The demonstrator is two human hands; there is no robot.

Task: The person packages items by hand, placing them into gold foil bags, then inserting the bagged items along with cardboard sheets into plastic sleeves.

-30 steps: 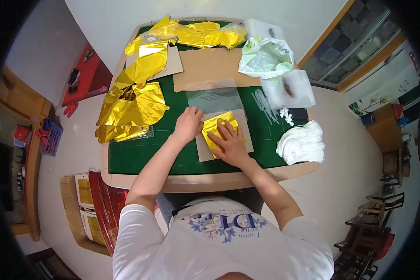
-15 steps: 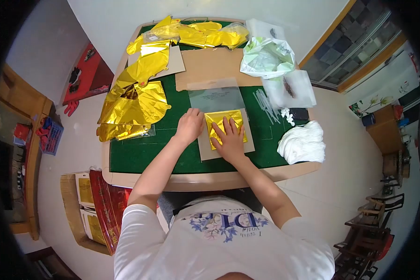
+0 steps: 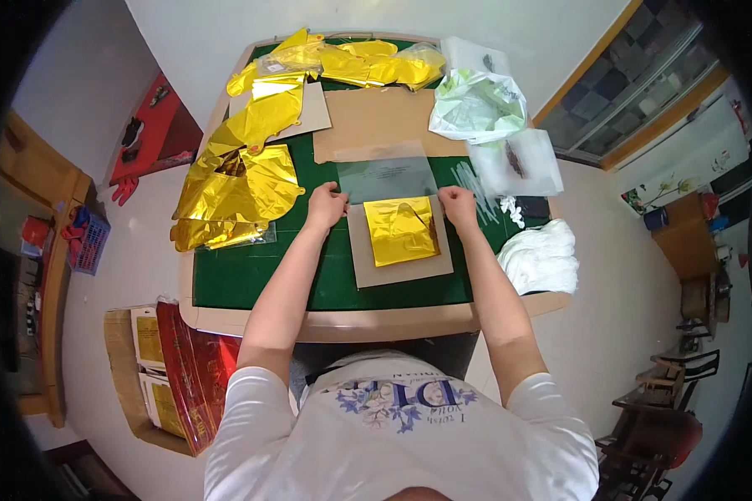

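A folded sheet of gold foil (image 3: 401, 232) lies on a flat piece of cardboard (image 3: 401, 275) at the front middle of the green table top. Against the far edge of that cardboard is a clear plastic bag (image 3: 387, 174) with small print on it. My left hand (image 3: 327, 207) is closed at the bag's left edge, its fingertips pinching there. At the opposite edge, my right hand (image 3: 458, 207) is closed in a pinch on the bag, just beyond the cardboard's upper right corner. Neither hand touches the gold foil.
Large gold foil balloons (image 3: 238, 184) cover the table's left side, with more gold foil (image 3: 359, 63) along the back. A bigger cardboard sheet (image 3: 376, 125) lies behind the bag. To the right are a white-green plastic bag (image 3: 479, 108) and a bundle of white string (image 3: 541, 257).
My right hand has come off the gold foil and moved right to the bag's right edge. My left hand has shifted slightly left, off the cardboard's corner.
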